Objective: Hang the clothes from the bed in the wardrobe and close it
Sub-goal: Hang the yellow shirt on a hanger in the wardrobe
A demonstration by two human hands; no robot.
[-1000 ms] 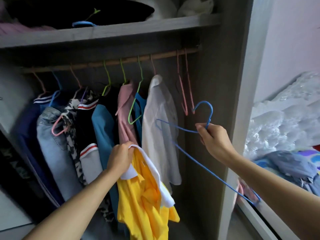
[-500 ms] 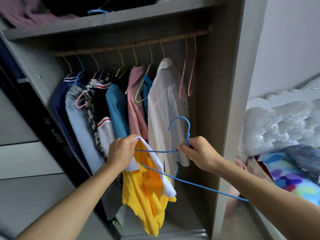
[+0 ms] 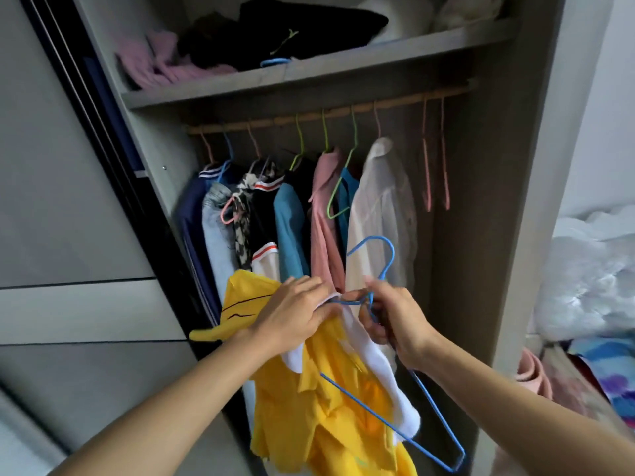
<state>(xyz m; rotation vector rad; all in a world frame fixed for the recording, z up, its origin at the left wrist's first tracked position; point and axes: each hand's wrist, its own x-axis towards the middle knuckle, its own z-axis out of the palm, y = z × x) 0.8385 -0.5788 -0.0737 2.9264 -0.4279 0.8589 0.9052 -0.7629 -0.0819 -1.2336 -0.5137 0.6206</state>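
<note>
Gripped at its white collar by the left hand [image 3: 292, 314], the limp yellow shirt [image 3: 330, 417] is judged light, while the thin blue hanger [image 3: 388, 266] is pinched at its neck by the right hand [image 3: 395, 321].

yellow shirt [image 3: 330, 417], blue hanger [image 3: 388, 420], open wardrobe [image 3: 536, 166]

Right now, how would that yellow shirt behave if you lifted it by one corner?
The yellow shirt is probably floppy: it sags in folds below the left hand. It seems light, since pinched fingers hold it. It may slip off the thin blue hanger.
</note>
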